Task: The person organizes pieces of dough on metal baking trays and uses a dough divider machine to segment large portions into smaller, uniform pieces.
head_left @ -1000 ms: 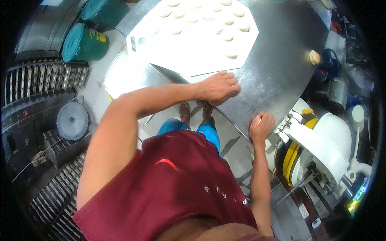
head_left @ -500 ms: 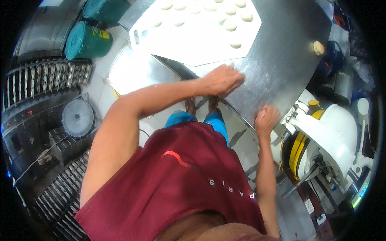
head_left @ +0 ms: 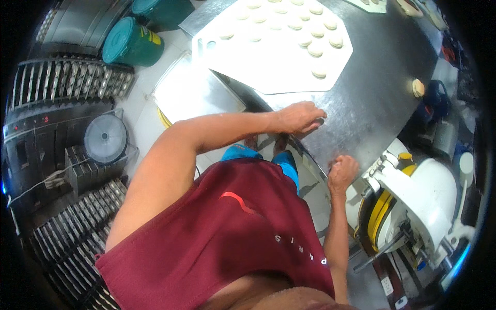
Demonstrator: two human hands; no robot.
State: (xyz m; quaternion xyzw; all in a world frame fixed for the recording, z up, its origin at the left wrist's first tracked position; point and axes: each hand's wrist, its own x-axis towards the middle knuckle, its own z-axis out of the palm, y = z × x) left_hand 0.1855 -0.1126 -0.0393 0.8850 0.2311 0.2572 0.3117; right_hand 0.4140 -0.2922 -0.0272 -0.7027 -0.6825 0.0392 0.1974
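My left hand lies curled at the near edge of a steel table. Its fingers are bent down, and a small dark patch shows beneath the fingertips; I cannot tell what it is. To the right, at the same edge, my right hand is closed like a fist, its palm side hidden. Just beyond the left hand lies a white, many-sided board with two handle slots. Several pale, round dough pieces are spread over it in loose rows.
A single dough-like piece sits at the table's right edge. Close to my right hand stands a white machine with a yellow-rimmed bowl. Left are a green lidded bin, racks of dark trays and a round grey lid.
The view has shifted, so the table and board appear farther right and lower. My right hand has drawn slightly left and nearer along the table edge. Both hands stay curled.
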